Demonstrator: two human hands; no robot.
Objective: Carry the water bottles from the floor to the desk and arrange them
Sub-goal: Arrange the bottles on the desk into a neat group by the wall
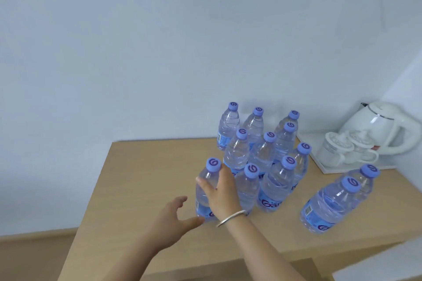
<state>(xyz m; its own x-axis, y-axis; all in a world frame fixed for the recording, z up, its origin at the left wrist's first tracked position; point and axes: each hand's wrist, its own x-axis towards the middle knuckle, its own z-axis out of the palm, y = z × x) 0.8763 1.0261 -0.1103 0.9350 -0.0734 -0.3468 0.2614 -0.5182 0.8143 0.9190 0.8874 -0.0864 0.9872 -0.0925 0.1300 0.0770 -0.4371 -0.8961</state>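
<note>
Twelve water bottles with blue caps stand upright on the wooden desk (141,175), right of the frame's centre. Ten form a tight cluster (262,155); two more (338,201) stand apart toward the lower right, touching each other. The right hand (221,191), wearing one silver bangle (231,218), wraps its fingers around the cluster's front-left bottle (206,180), which rests on the desk. The left hand (173,219) hovers just beside that bottle's base, fingers spread and holding nothing. At the right edge, one white tray (319,164) carries one white kettle (379,125) and two white cups (347,148).
</note>
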